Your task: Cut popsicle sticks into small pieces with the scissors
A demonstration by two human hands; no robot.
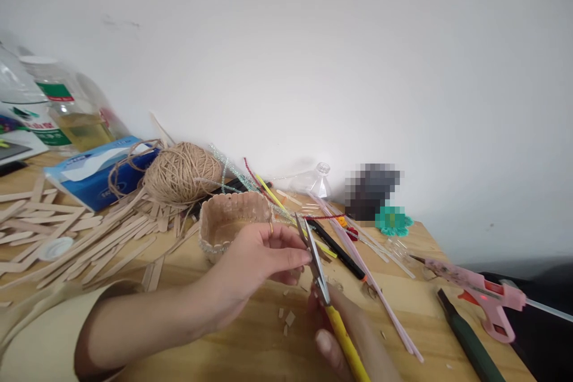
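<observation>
Scissors (pixel 323 280) with yellow handles are in my right hand (pixel 342 331), their blades slightly parted and pointing up and away. My left hand (pixel 264 253) is closed beside the blades, thumb and fingers pinched; what it holds, if anything, is too small to make out. Behind my left hand stands a small basket (pixel 212 221) with a scalloped rim of light wooden pieces. Small wood scraps (pixel 290 318) lie on the wooden table (pixel 250 334) between my hands.
Wooden sticks (pixel 107 239), a twine ball (pixel 183 173) and a blue tissue pack (pixel 102 173) lie left. Pipe cleaners and a black-and-orange pen (pixel 338 250) lie beyond the scissors. A pink glue gun (pixel 478 289) and dark green tool (pixel 470 340) are right.
</observation>
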